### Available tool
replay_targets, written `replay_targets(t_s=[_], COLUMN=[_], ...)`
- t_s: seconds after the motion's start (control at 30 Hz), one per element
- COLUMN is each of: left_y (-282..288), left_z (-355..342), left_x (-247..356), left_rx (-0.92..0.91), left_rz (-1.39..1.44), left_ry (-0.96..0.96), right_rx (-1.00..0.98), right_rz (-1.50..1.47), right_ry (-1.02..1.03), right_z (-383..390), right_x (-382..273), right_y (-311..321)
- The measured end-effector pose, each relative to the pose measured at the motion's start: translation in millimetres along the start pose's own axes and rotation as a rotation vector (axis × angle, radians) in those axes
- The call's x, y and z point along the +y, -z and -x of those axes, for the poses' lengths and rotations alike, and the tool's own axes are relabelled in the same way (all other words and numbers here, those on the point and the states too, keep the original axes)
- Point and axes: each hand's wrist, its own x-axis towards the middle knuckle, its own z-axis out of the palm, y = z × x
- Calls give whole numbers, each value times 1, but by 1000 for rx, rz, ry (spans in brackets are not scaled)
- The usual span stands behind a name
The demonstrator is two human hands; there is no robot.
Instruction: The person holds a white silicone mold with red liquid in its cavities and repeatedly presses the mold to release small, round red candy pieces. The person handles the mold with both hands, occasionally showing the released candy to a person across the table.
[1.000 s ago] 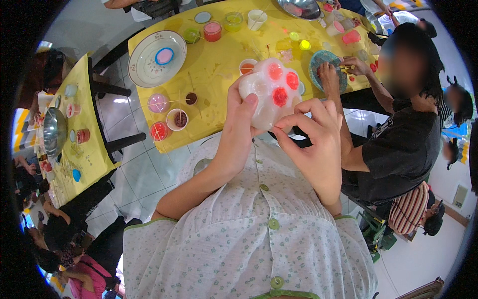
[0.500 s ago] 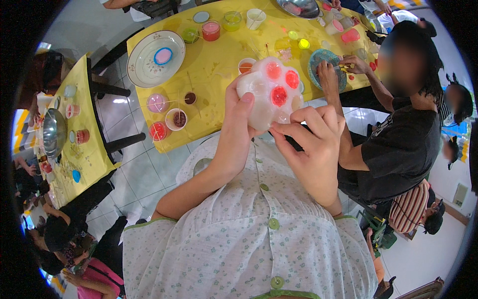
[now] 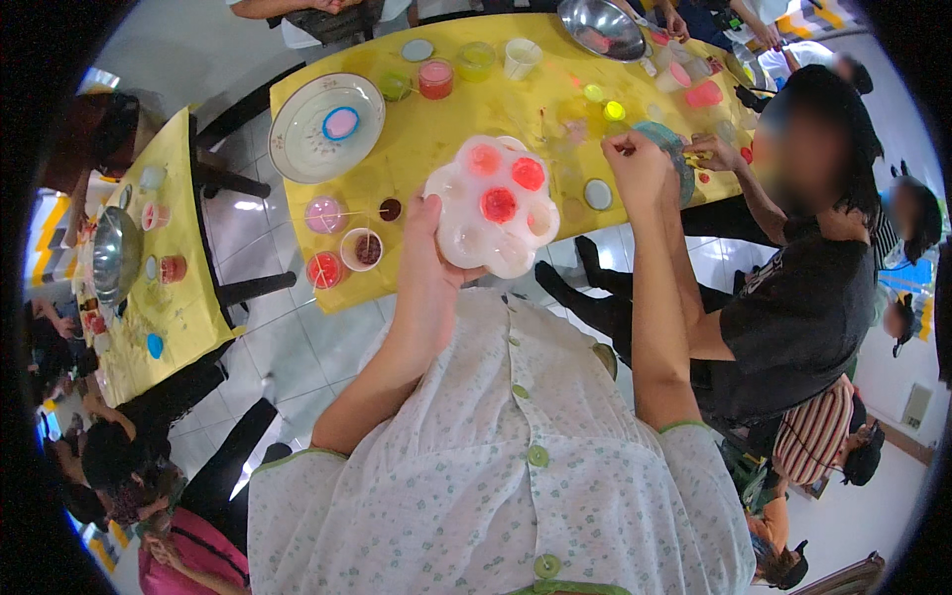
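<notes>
My left hand (image 3: 433, 238) is wrapped round the edge of a white flower-shaped palette (image 3: 486, 240), held up in front of my chest. Three of its round wells have glossy red or pink contents; other wells look pale. Away from it, my right hand (image 3: 643, 171) reaches out over the right part of the yellow-covered table (image 3: 466, 114), fingertips pinched together. Whether something thin is between them I cannot make out. Just behind that hand is a blue-green bowl (image 3: 662, 132), partly covered by it.
A co-worker's hand (image 3: 719, 154) is close to my right arm. On the table stand a large white dish (image 3: 288, 144), a red jar (image 3: 434, 81), a white cup (image 3: 521, 58), a pink jar (image 3: 323, 212), a brown-filled cup (image 3: 361, 249), a round lid (image 3: 598, 194) and a metal bowl (image 3: 605, 32).
My right hand has left the palette and moved up and right toward the blue-green bowl. The palette, in my left hand, has shifted left and slightly down.
</notes>
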Motion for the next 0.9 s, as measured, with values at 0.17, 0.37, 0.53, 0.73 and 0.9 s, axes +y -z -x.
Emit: replay_targets(t_s=[0.17,0.37,0.53,0.73,0.9], left_y=[-5,-6,-19,-30,-39], left_z=[8,12,11,11,2], left_x=[5,8,9,6,-6], left_rx=[-12,-26,-53,-171,-270], left_rz=[-12,-9,-101,-30,-35], left_ry=[15,73,155,194,264], right_rx=[-55,-67,-69,86,154], right_rz=[42,-127,-645,-770,-492], right_ry=[-40,125,10,-111,136], right_z=[-20,16,66,109,118], right_x=[39,-9,-29,-77,-110], right_y=[-44,-2,33,103,141])
